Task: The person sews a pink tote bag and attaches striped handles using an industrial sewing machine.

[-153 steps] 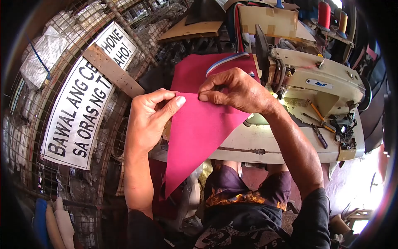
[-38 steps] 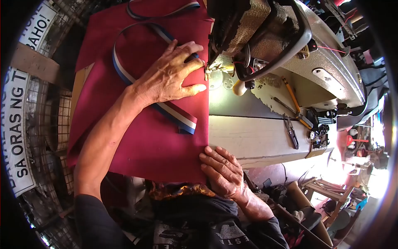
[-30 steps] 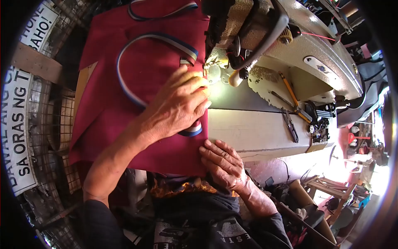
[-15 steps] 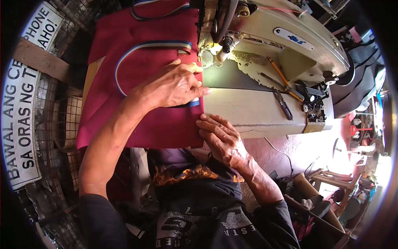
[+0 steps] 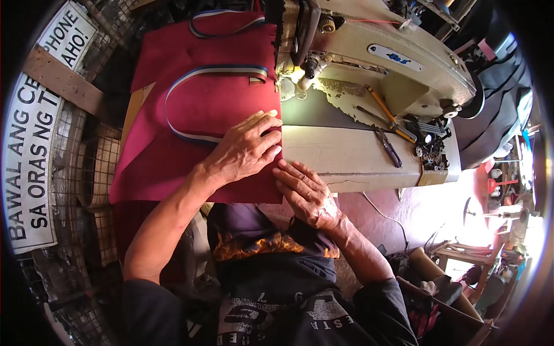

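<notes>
Dark red fabric (image 5: 144, 167) lies on the sewing machine bed, its right edge running down from the needle area. A striped blue and white strap (image 5: 171, 109) curves in a loop on it. My left hand (image 5: 248, 144) rests on the fabric near that edge, fingers bent and over the strap's lower end. Just below, my right hand (image 5: 309, 196) touches the fabric's edge with its fingers stretched out flat. The lit presser foot area of the sewing machine (image 5: 375, 52) is above both hands.
On the machine's bed at the right lie an orange pencil (image 5: 381, 104), a dark folding tool (image 5: 388, 148) and several small metal parts (image 5: 433, 155). A second strap loop (image 5: 199, 29) lies on the upper fabric. Wire mesh and a white sign (image 5: 29, 173) stand at the left.
My left hand has moved down along the fabric's edge, away from the needle area. My right hand stays at the edge, nearly in the same place.
</notes>
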Motion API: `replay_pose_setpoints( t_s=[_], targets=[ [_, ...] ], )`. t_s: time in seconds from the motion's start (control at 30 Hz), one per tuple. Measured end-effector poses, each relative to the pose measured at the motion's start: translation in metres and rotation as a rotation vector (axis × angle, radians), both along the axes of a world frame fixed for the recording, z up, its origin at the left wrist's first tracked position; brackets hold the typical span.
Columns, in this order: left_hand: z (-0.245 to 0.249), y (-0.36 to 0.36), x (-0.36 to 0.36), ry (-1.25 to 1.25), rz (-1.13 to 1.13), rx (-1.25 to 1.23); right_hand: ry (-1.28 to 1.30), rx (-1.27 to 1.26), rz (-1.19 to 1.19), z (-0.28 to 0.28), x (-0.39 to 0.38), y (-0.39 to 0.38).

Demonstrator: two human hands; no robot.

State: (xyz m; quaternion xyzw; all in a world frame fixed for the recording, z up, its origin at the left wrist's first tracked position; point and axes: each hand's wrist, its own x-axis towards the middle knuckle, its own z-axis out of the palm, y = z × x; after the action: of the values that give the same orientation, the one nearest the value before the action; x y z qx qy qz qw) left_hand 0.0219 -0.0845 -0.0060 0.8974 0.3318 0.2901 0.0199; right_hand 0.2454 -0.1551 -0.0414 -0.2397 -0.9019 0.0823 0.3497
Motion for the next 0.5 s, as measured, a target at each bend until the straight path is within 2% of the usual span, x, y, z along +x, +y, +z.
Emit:
replay_pose_setpoints(
  t_s=[0.13, 0.27, 0.4, 0.5],
  targets=[
    [0.001, 0.003, 0.008, 0.099, 0.165, 0.069, -0.014, 0.029, -0.001, 0.0, 0.0, 0.001],
    [0.007, 0.018, 0.011, 0.199, 0.233, 0.003, -0.011, 0.016, -0.002, -0.002, 0.0, 0.0],
    [-0.005, 0.011, 0.01, 0.221, 0.235, 0.164, -0.022, -0.004, 0.002, -0.002, 0.0, -0.001],
    [-0.006, -0.001, 0.007, 0.211, 0.161, 0.111, -0.045, 0.023, -0.004, -0.002, 0.001, -0.003]
  ],
)
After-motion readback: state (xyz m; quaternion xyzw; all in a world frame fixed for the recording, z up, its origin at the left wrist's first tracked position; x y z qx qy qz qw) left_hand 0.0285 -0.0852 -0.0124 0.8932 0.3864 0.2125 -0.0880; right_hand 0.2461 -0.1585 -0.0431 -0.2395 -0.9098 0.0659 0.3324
